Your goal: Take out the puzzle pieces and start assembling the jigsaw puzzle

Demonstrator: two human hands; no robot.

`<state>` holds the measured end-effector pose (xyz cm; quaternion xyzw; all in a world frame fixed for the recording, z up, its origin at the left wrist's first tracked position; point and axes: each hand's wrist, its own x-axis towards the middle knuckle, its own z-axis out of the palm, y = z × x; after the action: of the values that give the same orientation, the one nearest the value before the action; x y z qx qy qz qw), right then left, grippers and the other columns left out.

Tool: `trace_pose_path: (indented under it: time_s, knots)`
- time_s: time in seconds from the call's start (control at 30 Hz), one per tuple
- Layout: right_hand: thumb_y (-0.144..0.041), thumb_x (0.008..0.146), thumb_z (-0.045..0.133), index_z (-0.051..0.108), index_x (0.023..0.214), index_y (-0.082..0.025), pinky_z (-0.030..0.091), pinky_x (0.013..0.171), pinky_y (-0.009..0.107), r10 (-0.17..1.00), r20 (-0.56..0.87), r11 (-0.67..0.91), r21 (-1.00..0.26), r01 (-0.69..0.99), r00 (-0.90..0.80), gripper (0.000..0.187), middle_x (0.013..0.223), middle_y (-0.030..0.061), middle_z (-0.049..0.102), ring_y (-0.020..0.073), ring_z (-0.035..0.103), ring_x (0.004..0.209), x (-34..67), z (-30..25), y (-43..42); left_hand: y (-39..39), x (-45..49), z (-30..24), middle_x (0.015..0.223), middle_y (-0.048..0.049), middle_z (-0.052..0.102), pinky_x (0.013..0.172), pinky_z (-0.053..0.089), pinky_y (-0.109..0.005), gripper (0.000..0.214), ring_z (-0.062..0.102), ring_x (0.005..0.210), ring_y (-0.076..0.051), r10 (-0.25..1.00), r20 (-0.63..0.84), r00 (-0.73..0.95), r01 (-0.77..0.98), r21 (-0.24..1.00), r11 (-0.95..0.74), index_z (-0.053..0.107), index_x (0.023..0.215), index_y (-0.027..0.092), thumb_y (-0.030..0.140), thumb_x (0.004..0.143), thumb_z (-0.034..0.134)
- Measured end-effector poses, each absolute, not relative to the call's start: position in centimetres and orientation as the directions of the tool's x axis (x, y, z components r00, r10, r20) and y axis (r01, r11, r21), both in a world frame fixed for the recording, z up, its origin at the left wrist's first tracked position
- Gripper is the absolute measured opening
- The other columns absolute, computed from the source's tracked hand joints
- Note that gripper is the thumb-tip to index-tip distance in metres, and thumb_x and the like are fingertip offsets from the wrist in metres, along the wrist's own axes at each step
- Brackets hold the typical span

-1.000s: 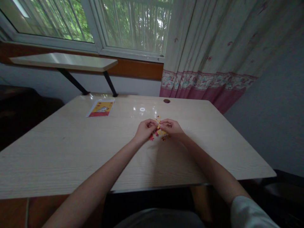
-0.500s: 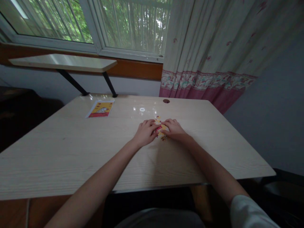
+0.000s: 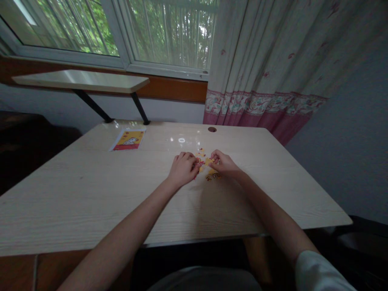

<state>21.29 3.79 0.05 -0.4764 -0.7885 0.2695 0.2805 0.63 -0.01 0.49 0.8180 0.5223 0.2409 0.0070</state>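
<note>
Window and curtain back a pale desk (image 3: 91,194); near its far edge, left hand (image 3: 181,169) and right hand (image 3: 223,165), fingers curled, pinch yellow-red puzzle pieces (image 3: 205,163); picture card (image 3: 128,139) far-left.

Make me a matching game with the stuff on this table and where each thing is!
Things:
1. puzzle pieces
2. picture card
3. round hole
4. loose piece

Places:
A. far left part of the table
B. between the left hand and right hand
C. table top's far edge, by the curtain
D. just below the right hand

Pairs: 1-B, 2-A, 3-C, 4-D
</note>
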Motion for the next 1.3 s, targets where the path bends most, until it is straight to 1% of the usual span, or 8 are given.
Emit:
trace_pose_path:
  time_s: [0.17, 0.27, 0.33, 0.6, 0.83, 1.03, 1.13, 1.3]
  knots:
    - [-0.036, 0.065, 0.065, 0.054, 0.090, -0.019, 0.041, 0.059, 0.024, 0.929, 0.208, 0.292, -0.920, 0.262, -0.305, 0.032, 0.077, -0.0010, 0.058, 0.0096, 0.050, 0.059, 20.3, -0.3, 4.0, 0.3, 1.3, 0.2, 0.100, -0.0095, 0.065, 0.091, 0.041, -0.041, 0.025, 0.055, 0.099, -0.025, 0.866, 0.438, 0.242, 0.677, 0.563, -0.474, 0.069, 0.094, 0.018, 0.036, 0.083, 0.057]
    - [-0.042, 0.060, 0.070, 0.056, 0.084, -0.019, 0.043, 0.058, 0.024, 0.939, 0.147, 0.196, -0.972, 0.133, -0.310, 0.037, 0.077, 0.0007, 0.062, 0.0099, 0.053, 0.060, 19.5, -0.1, 3.7, 0.6, 1.9, -0.5, 0.085, -0.0070, 0.067, 0.082, 0.046, -0.036, 0.021, 0.060, 0.087, -0.022, 0.936, 0.339, 0.095, 0.362, 0.864, -0.350, 0.068, 0.082, 0.017, 0.036, 0.073, 0.066]
    - [-0.045, 0.059, 0.071, 0.058, 0.080, -0.018, 0.044, 0.059, 0.024, 0.942, 0.132, 0.170, -0.980, 0.101, -0.310, 0.037, 0.073, 0.0005, 0.063, 0.0105, 0.055, 0.061, 19.1, 0.0, 3.4, 0.8, 2.3, -1.0, 0.072, -0.0038, 0.065, 0.068, 0.048, -0.031, 0.023, 0.061, 0.070, -0.018, 0.972, 0.232, 0.047, 0.157, 0.959, -0.236, 0.066, 0.077, 0.016, 0.038, 0.069, 0.068]
    - [-0.053, 0.062, 0.071, 0.063, 0.074, -0.016, 0.045, 0.056, 0.024, 0.955, 0.109, 0.148, -0.981, 0.125, -0.277, 0.040, 0.061, 0.0003, 0.061, 0.0119, 0.056, 0.058, 19.0, 0.1, 3.2, 1.1, 2.5, -0.8, 0.064, 0.0003, 0.060, 0.059, 0.048, -0.024, 0.028, 0.057, 0.056, -0.011, 0.985, 0.172, 0.014, -0.055, 0.984, -0.171, 0.063, 0.078, 0.014, 0.037, 0.064, 0.069]
    - [-0.053, 0.065, 0.068, 0.062, 0.081, -0.016, 0.043, 0.052, 0.023, 0.969, 0.047, 0.086, -0.985, 0.150, -0.243, 0.041, 0.057, -0.0011, 0.059, 0.0106, 0.054, 0.051, 19.1, -0.4, 3.4, 1.4, 1.9, -1.1, 0.060, 0.0023, 0.057, 0.054, 0.041, -0.021, 0.021, 0.052, 0.054, -0.010, 0.982, 0.188, -0.022, 0.023, 0.982, -0.187, 0.066, 0.079, 0.014, 0.028, 0.064, 0.062]
    - [-0.048, 0.076, 0.058, 0.070, 0.081, -0.014, 0.032, 0.050, 0.021, 0.943, 0.139, 0.273, -0.844, 0.461, -0.303, 0.037, 0.052, -0.0037, 0.050, 0.0088, 0.042, 0.049, 19.9, -0.6, 3.3, 1.7, 1.0, -1.3, 0.058, 0.0014, 0.059, 0.052, 0.037, -0.021, 0.014, 0.050, 0.054, -0.011, 0.981, 0.194, -0.024, 0.139, 0.972, -0.189, 0.068, 0.071, 0.015, 0.021, 0.061, 0.060]
    - [-0.046, 0.077, 0.059, 0.072, 0.090, -0.015, 0.033, 0.054, 0.022, 0.917, 0.182, 0.354, -0.781, 0.514, -0.355, 0.036, 0.061, -0.0016, 0.056, 0.0098, 0.046, 0.056, 19.8, -0.3, 3.0, 1.7, 1.2, -1.0, 0.057, 0.0016, 0.058, 0.051, 0.037, -0.022, 0.018, 0.049, 0.052, -0.011, 0.983, 0.182, -0.011, 0.123, 0.976, -0.179, 0.068, 0.074, 0.014, 0.027, 0.063, 0.063]
    - [-0.044, 0.075, 0.062, 0.070, 0.077, -0.014, 0.032, 0.054, 0.021, 0.903, 0.184, 0.380, -0.766, 0.519, -0.389, 0.031, 0.064, -0.0010, 0.056, 0.0090, 0.046, 0.057, 19.4, 0.0, 2.6, 1.6, 1.5, -0.6, 0.059, 0.0013, 0.059, 0.053, 0.039, -0.022, 0.021, 0.051, 0.053, -0.010, 0.985, 0.174, -0.010, 0.073, 0.982, -0.173, 0.067, 0.074, 0.013, 0.030, 0.061, 0.067]
